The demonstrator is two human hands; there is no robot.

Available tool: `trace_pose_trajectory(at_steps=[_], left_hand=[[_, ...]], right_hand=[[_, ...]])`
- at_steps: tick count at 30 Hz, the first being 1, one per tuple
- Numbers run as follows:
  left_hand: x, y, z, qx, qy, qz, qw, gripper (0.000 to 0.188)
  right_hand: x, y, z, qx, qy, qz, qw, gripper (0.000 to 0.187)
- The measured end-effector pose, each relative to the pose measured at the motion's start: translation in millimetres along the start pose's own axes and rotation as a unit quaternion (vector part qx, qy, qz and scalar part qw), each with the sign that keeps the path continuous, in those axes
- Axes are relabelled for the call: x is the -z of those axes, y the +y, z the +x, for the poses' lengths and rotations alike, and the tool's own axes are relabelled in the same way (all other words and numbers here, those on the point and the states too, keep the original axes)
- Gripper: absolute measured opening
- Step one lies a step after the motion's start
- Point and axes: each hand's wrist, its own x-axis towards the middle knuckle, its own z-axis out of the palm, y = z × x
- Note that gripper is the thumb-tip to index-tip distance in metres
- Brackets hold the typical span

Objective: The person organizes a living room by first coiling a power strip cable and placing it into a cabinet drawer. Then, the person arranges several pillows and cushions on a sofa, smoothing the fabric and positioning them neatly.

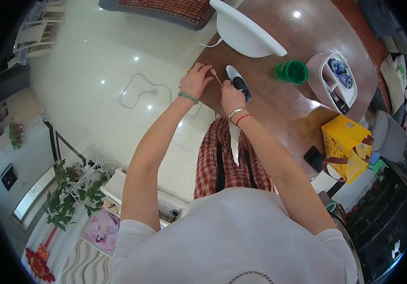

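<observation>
A thin, pale stick (216, 75) is held between the two hands at the near-left edge of a brown wooden table (279, 109). Its long axis runs roughly from ten o'clock to four o'clock, the upper end lying at the left hand and the lower end at the right hand; what it is made of cannot be told at this size.

The left hand (195, 81), with a green band at the wrist, is closed in a pinch on the upper end of the stick, fingertips drawn together. The right hand (232, 98), with a silver bangle and a red cord at the wrist, is curled with its fingers bent towards the lower end; whether the stick is actually gripped there cannot be told. Just beside the right hand, at about one o'clock, a black and silver handheld device (239, 83) lies on the table, its length pointing from eleven to five o'clock.

Farther along the table, a white oval lid-like object (246, 31) is seen at twelve o'clock, a green cup (292, 72) at two o'clock, and a white tray (338, 80) beyond it. A yellow paper bag (345, 146) and a black phone (314, 158) are placed at about four o'clock. The floor is of glossy pale tiles (99, 61), with a white cable (139, 90) looped on it, and potted plants (66, 199) are seen at eight o'clock.
</observation>
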Motion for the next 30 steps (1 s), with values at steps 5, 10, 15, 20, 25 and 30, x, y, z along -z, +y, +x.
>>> trace_pose_trajectory(at_steps=[5,10,15,20,25,30], left_hand=[[-7,10,-3,0.047,0.025,0.009,0.999,0.021],[-15,23,-10,0.129,0.090,-0.024,0.987,0.015],[-18,30,-11,0.094,0.071,-0.019,0.993,0.011],[-20,42,-36,0.017,0.095,-0.086,0.992,0.010],[-11,99,-53,-0.029,0.064,-0.129,0.989,0.015],[-15,191,-53,-0.112,0.051,-0.214,0.969,0.023]], right_hand=[[3,1,-7,-0.007,-0.002,0.039,0.999,0.007],[8,-2,-9,-0.019,-0.007,0.076,0.997,0.009],[18,0,-12,-0.042,-0.006,0.157,0.987,0.021],[54,7,-28,-0.047,-0.006,0.246,0.968,0.037],[101,22,-56,-0.127,0.032,0.471,0.872,0.023],[158,63,-97,-0.213,0.116,0.641,0.728,0.014]])
